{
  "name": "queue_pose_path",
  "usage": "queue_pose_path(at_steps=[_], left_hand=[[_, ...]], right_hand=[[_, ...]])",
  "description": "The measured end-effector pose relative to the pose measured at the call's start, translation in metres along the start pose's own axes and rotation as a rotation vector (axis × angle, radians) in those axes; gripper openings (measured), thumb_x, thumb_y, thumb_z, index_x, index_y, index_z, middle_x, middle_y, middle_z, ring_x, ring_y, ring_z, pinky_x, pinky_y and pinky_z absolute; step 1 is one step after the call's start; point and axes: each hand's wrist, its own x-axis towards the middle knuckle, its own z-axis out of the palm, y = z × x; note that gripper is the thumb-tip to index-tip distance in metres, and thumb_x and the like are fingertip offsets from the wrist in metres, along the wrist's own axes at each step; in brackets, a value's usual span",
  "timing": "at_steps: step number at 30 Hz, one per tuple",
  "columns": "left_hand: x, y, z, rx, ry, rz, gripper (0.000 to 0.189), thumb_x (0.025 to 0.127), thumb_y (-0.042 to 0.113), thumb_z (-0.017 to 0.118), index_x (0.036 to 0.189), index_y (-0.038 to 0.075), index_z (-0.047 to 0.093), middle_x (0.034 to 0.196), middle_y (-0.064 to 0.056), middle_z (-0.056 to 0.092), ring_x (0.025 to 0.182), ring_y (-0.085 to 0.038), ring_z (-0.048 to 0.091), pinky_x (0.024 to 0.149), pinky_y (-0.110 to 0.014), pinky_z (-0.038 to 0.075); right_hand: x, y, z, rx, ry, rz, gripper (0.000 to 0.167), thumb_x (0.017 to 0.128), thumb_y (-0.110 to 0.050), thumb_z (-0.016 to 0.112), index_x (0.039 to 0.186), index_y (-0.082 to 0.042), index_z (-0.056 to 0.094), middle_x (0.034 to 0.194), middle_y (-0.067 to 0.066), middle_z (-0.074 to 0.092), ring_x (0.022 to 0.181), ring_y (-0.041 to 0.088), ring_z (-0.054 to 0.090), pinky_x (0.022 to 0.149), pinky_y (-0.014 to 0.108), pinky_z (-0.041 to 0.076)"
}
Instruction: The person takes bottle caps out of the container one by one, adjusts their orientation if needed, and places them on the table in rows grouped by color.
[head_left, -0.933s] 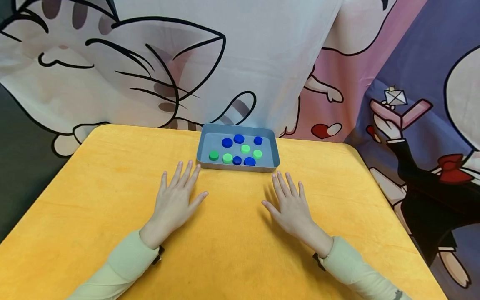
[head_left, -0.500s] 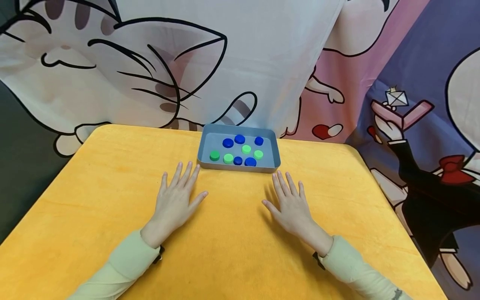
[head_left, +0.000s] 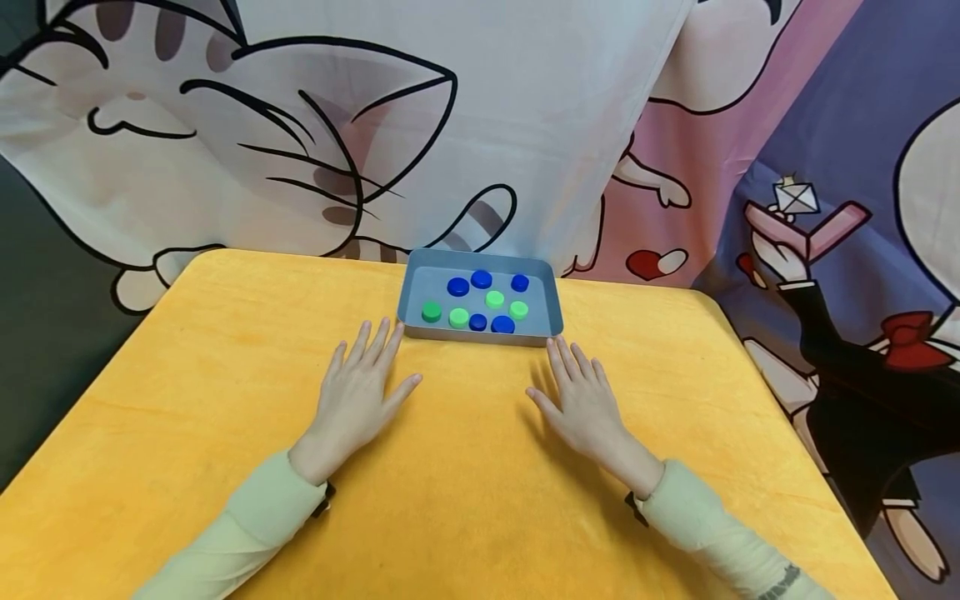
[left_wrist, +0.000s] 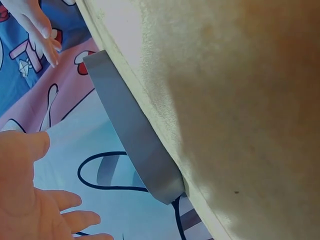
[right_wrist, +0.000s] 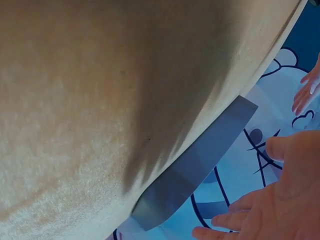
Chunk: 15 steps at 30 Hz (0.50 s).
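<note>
A shallow blue-grey tray (head_left: pixel 480 333) sits at the far edge of the table, holding several round discs: blue ones such as the blue disc (head_left: pixel 458 287), light green ones such as the light green disc (head_left: pixel 494 299), and a darker green disc (head_left: pixel 431 312). My left hand (head_left: pixel 358 392) hovers above the table with fingers spread, its fingertips close to the tray's near left corner. On the other side my right hand (head_left: pixel 585 404) is held the same way, fingertips by the near right corner. Both hands hold nothing. In both wrist views the tray's outer wall (left_wrist: pixel 135 125) shows, its contents hidden.
The yellow table (head_left: pixel 465 500) spreads beneath both arms. Directly behind it hangs a printed cloth (head_left: pixel 555 108) with cartoon figures. Dark bands circle both wrists, partly covered by pale green sleeves (head_left: pixel 270 508).
Both hands have shifted slightly forward toward the tray, their fingers still straight. The tray and discs keep their places on the table, with the whole view drifting a little.
</note>
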Motion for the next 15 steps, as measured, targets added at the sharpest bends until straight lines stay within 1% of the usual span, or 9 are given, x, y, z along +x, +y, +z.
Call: queue_pose_path(at_steps=[5,10,15], left_hand=[[0.005,0.001,-0.002,-0.052,0.01,0.0,0.07,0.097,0.05,0.046,0.152,0.01,0.027,0.156,-0.014,0.029,0.146,-0.037,0.02,0.112,-0.06,0.022],[0.009,0.001,-0.002,-0.091,0.049,0.0,0.064,0.097,0.044,0.048,0.148,0.006,0.036,0.151,-0.017,0.038,0.142,-0.04,0.028,0.11,-0.058,0.027],[0.013,0.001,-0.002,-0.157,0.09,-0.027,0.056,0.098,0.041,0.05,0.14,0.004,0.047,0.141,-0.017,0.051,0.135,-0.043,0.038,0.107,-0.058,0.031]], right_hand=[[0.004,0.002,-0.001,0.019,0.034,-0.025,0.077,0.096,-0.048,0.049,0.151,-0.001,0.024,0.156,0.019,0.028,0.138,0.039,0.035,0.112,0.052,0.028],[0.007,0.004,-0.001,0.036,0.054,-0.025,0.075,0.096,-0.048,0.049,0.149,0.001,0.028,0.151,0.022,0.035,0.133,0.039,0.04,0.11,0.051,0.032],[0.014,0.006,-0.003,0.073,0.08,-0.002,0.07,0.096,-0.047,0.05,0.146,0.0,0.035,0.143,0.024,0.042,0.126,0.039,0.045,0.102,0.052,0.041]])
